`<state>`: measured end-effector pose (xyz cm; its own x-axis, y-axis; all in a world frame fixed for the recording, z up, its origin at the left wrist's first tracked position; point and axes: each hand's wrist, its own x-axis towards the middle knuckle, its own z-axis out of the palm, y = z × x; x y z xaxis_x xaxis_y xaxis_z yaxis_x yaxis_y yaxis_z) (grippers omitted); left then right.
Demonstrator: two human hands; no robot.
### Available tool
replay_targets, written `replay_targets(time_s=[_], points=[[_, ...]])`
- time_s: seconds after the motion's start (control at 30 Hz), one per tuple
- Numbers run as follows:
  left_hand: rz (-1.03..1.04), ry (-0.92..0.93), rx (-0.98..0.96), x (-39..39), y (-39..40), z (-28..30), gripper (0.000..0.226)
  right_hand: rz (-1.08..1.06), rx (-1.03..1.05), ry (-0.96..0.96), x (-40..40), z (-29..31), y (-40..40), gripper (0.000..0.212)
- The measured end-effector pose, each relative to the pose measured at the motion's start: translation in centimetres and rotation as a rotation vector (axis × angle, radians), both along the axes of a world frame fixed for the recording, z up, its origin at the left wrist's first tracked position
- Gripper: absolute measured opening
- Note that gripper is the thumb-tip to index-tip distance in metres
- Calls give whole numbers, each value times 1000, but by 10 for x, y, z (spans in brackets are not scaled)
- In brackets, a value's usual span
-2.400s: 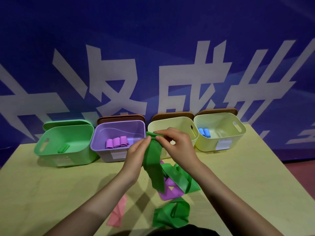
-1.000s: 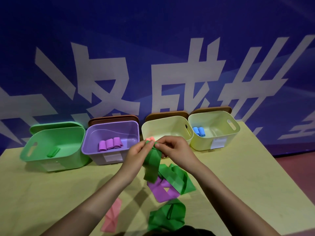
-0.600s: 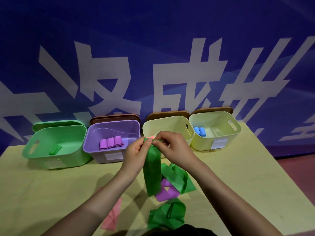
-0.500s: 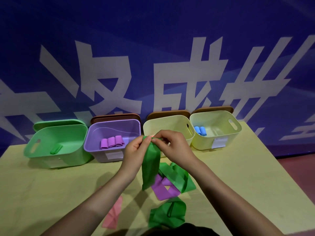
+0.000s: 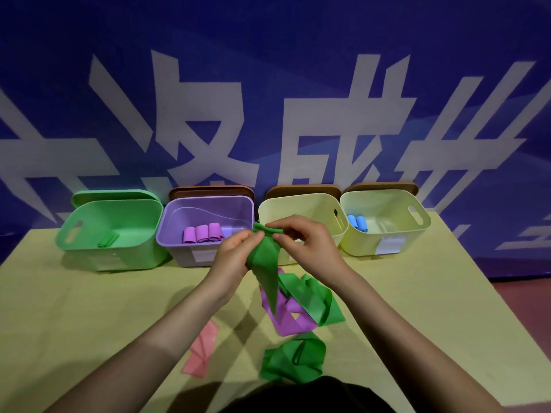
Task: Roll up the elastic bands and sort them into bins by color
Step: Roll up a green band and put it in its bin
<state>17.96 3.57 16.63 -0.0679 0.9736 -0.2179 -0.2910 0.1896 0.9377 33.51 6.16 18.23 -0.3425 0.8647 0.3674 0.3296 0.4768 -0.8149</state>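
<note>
Now, both hands up front of bins: your left hand [image 5: 235,251] and right hand [image 5: 301,242] pinch rolled top edge of wide green elastic band [image 5: 266,260]. Roll axis runs side to side between fingertips; loose tail hangs straight down toward table [image 5: 89,308]. Green plastic bin [image 5: 140,248] sits far left, nearer left hand.

**Hidden and cropped regions, head view**

The right hand [image 5: 301,245] and left hand [image 5: 235,257] cover the front wall of the third bin [image 5: 298,207] and whatever it holds. Both forearms leave the picture at its lower edge. The purple band [image 5: 286,317] lies partly under a loose green band [image 5: 313,296]. Brown lids [image 5: 211,190] behind the bins show only their upper rims. White labels [image 5: 387,245] on the bin fronts are too blurred to read. The dark shape [image 5: 307,394] at the table's near edge is cropped and unidentifiable.
</note>
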Motion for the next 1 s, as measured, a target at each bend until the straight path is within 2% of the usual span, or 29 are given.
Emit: replay_targets(time_s=[0.13, 0.2, 0.4, 0.53, 0.63, 0.77, 0.9, 1.0], points=[[45, -222, -71, -10, -9, 5, 21, 57, 118, -111, -9, 1, 0, 22], [61, -254, -77, -18, -17, 8, 23, 108, 179, -160, -17, 3, -1, 23], [171, -187, -39, -33, -47, 2, 23, 293, 221, -236, -38, 6, -9, 25], [203, -176, -75, -38, -70, 0, 22, 384, 168, -204, -44, 3, -19, 23], [229, -182, -83, -43, -88, 2, 33, 426, 156, -186, -51, -1, -28, 21], [260, -150, -28, -52, -109, -1, 33, 487, 152, -168, -64, 0, -42, 23], [255, -93, 24, -58, -125, -2, 21, 518, -37, -141, -69, -6, -57, 28], [267, -51, 34, -55, -130, -2, 17, 489, -259, 21, -71, -11, -68, 22]])
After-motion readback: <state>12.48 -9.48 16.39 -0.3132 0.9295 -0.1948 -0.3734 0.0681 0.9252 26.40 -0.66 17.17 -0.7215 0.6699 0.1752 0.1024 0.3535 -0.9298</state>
